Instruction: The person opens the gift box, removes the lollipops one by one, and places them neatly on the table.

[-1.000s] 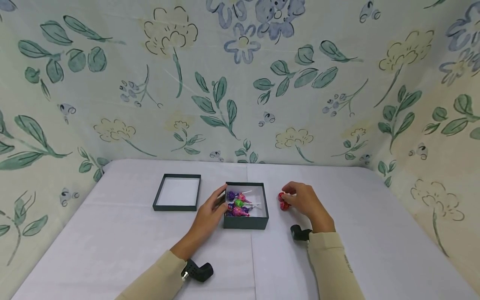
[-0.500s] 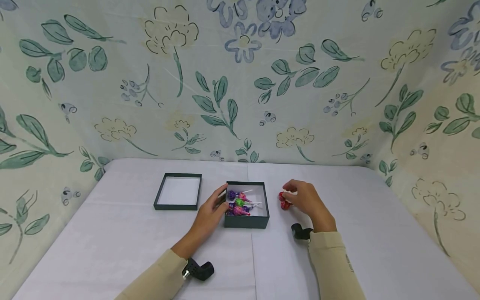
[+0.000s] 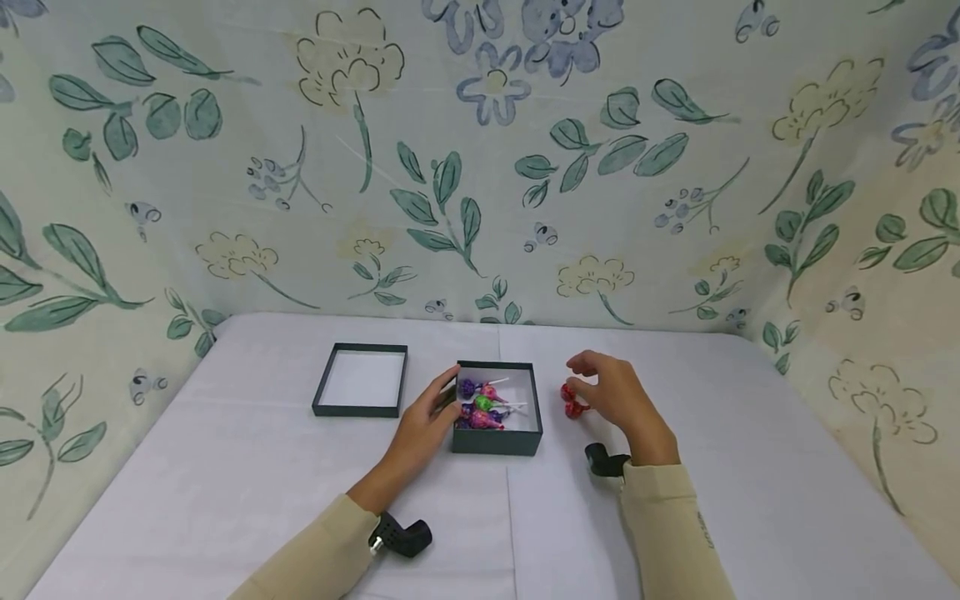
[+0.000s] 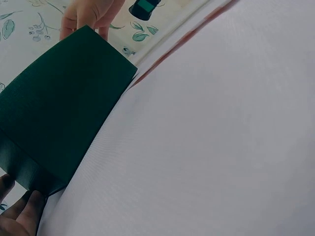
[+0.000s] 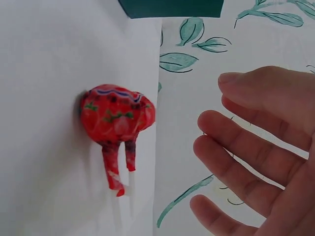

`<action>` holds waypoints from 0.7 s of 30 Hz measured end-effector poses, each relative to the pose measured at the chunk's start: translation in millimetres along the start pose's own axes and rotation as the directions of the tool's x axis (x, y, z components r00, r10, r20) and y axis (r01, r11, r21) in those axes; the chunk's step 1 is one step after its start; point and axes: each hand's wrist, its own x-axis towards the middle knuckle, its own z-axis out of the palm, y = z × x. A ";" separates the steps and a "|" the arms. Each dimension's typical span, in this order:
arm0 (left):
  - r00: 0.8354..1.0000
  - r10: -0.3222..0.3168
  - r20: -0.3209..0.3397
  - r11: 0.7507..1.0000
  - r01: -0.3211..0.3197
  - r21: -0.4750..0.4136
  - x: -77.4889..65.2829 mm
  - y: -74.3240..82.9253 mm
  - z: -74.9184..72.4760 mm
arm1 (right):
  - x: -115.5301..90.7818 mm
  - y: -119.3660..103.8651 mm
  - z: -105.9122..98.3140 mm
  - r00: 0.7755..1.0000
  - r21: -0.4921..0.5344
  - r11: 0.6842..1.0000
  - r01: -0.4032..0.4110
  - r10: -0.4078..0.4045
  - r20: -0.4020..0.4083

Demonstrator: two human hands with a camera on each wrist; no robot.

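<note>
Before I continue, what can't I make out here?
Head: left side of the box, partly behind the left fingers.
Head: exact count of lollipops inside, overlapping and small.
Left wrist: those lollipops, hidden by the box's outside.
Right wrist: most of the box, cut off by the top edge.

Red lollipops [image 5: 116, 115], apparently green-flecked; dark green box [image 3: 495, 443]; white cloth [image 3: 225, 433]; pale, leaf-patterned backdrop [image 3: 495, 183].

Dark box [image 3: 496, 442], assorted lollipops [image 3: 483, 417] inside. Left hand [image 3: 422, 429] holds nine-o'clock side; right hand [image 3: 621, 398], three o'clock, near red lollipops [image 3: 574, 409].
</note>
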 end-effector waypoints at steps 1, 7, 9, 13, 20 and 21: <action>1.000 -0.001 -0.001 1.000 0.001 0.002 -0.2 -0.2 0.0 | -0.9 -1.9 -0.7 1.000 -0.005 1.000 0.011 -0.011 -0.006; 1.000 -0.014 -0.007 1.000 0.014 0.002 -2.3 0.2 -0.3 | -7.5 -14.4 -3.4 0.997 -0.019 0.998 0.061 -0.062 -0.035; 1.000 -0.014 -0.007 1.000 0.014 0.002 -3.1 0.4 -0.6 | -9.9 -18.5 -4.6 0.996 -0.023 0.997 0.072 -0.073 -0.042; 1.000 -0.011 -0.007 1.000 0.011 -0.001 -4.8 0.7 -1.7 | -14.0 -27.6 -7.2 0.995 -0.023 0.995 0.092 -0.093 -0.046; 1.000 0.013 -0.003 1.000 -0.013 -0.008 -1.5 -1.6 -0.8 | -16.1 -43.0 -7.3 0.988 -0.027 0.989 0.149 -0.150 -0.048; 1.000 0.013 -0.001 1.000 -0.013 -0.008 -1.0 -1.9 -0.5 | -16.5 -45.0 -6.9 0.986 -0.026 0.987 0.156 -0.157 -0.046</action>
